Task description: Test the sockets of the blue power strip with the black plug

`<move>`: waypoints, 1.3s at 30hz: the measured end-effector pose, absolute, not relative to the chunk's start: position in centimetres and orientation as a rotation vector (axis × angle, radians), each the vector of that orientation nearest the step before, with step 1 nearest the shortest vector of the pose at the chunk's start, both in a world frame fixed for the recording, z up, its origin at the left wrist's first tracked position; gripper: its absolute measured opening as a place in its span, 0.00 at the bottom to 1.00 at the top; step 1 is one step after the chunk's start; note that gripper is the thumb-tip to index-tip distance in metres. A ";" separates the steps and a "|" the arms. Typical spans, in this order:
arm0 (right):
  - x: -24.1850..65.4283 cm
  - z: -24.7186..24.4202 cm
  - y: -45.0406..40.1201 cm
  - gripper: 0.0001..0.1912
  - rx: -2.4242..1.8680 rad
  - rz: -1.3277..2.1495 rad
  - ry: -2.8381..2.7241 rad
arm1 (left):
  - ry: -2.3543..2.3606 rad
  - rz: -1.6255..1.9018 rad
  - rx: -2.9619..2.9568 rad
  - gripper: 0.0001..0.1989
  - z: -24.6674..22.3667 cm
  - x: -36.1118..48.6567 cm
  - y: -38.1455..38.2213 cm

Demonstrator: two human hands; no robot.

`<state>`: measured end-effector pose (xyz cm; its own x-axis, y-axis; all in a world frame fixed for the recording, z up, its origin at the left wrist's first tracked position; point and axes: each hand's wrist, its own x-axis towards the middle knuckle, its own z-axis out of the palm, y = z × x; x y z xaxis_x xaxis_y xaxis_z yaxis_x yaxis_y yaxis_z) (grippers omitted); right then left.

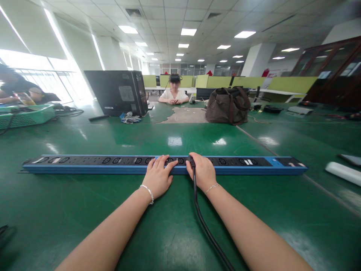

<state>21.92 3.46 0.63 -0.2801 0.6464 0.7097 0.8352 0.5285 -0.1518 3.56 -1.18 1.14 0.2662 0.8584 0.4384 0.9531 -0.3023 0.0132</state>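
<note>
A long blue power strip (84, 170) with a black socket face lies across the green table in front of me. My left hand (158, 175) rests on its middle with the fingers spread over the sockets. Just to the right, my right hand (203, 171) grips a black power plug (192, 162) at the strip's face. From the plug a thick black cable (200, 216) runs down toward me between my forearms. Whether the plug sits in a socket or only touches the face, I cannot tell.
Beyond the strip stand a black computer case (113, 92), gloves (130, 118) and a brown bag (227, 107). A green basket (28, 116) is at the left, a white bar-shaped object (342, 173) at the right. One person (174, 92) sits opposite, another (19, 88) at far left.
</note>
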 end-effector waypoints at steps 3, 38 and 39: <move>22.0 0.6 3.6 0.15 -1.203 -0.315 -2.046 | -1.672 -0.536 -2.284 0.26 1.1 3.5 -1.2; 22.2 0.3 4.0 0.18 -1.154 -0.317 -2.042 | -1.671 -0.549 -2.291 0.26 1.1 3.5 -1.1; 22.2 0.3 4.0 0.18 -1.157 -0.318 -2.044 | -1.671 -0.549 -2.290 0.26 1.1 3.6 -1.1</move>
